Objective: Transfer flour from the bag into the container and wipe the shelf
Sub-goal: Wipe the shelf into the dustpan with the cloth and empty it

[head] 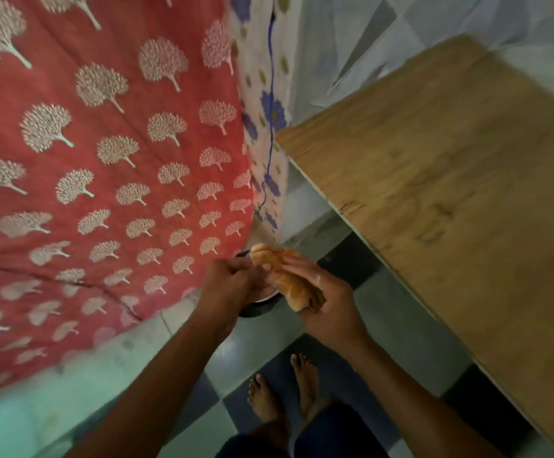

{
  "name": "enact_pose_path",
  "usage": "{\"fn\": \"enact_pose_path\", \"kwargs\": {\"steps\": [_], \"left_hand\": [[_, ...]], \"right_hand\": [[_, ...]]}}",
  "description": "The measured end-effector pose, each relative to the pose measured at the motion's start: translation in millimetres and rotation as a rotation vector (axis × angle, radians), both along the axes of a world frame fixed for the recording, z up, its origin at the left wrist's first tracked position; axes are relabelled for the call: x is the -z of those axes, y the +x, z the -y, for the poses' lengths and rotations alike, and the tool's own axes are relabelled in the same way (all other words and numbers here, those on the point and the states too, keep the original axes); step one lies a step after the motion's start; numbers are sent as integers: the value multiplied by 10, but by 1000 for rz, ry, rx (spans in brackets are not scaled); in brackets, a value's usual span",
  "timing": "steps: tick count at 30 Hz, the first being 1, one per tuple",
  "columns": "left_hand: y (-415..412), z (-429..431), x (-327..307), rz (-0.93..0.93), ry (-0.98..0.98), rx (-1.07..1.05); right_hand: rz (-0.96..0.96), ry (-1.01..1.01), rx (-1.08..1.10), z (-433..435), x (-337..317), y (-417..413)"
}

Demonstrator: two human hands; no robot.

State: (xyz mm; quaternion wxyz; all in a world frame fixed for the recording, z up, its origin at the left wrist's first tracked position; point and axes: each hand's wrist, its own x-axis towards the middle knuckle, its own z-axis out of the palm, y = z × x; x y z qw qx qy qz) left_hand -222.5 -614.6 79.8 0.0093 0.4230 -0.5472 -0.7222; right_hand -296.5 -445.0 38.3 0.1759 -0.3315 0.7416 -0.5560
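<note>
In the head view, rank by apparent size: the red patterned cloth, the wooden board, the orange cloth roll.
1. red patterned cloth
2. wooden board
3. orange cloth roll, held in the right hand

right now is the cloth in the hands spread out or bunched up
Bunched up: the orange cloth is rolled into a thick wad gripped in the right hand, with the left hand beside it.

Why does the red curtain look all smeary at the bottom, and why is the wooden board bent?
Head view: the red curtain is smeared by motion blur, worst at its lower left; the wide lens bows the wooden board and makes it lean. The light is dim, so both hands, left hand and right hand, look dark and soft, holding an orange cloth.
</note>
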Motion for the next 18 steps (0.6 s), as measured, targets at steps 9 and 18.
{"fn": "enact_pose_path", "kwargs": {"steps": [9,18], "left_hand": [[-523,-791,-847,-184,105,265],[-1461,-1668,-950,-109,163,372]], "right_hand": [[294,-301,377,-1128,-669,-97],[649,-351,734,-1791,-883,-708]]}}
